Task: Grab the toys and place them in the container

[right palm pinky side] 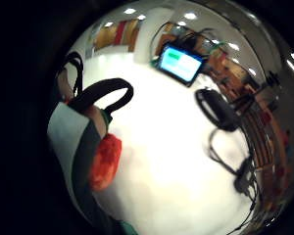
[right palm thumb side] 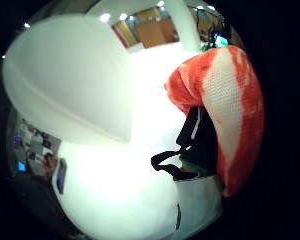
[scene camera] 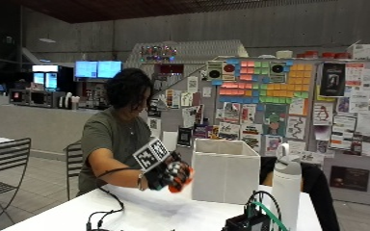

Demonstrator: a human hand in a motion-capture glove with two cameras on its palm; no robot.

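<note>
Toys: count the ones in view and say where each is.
1. An orange-red toy is held in the gloved right hand above the table, beside the white container. Any toys inside the container would be hidden.

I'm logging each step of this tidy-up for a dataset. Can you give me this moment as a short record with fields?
actor: a seated person at the white table
right hand: raised above the table, fingers curled round an orange-red toy
toy: orange-red with a paler patch, close against the palm in both palm views
container: white, open-topped, standing on the table beside the hand
toy versus container: still outside, next to the near wall
stage: toy picked up, not yet put in
other items: white bottle beside the container
</note>
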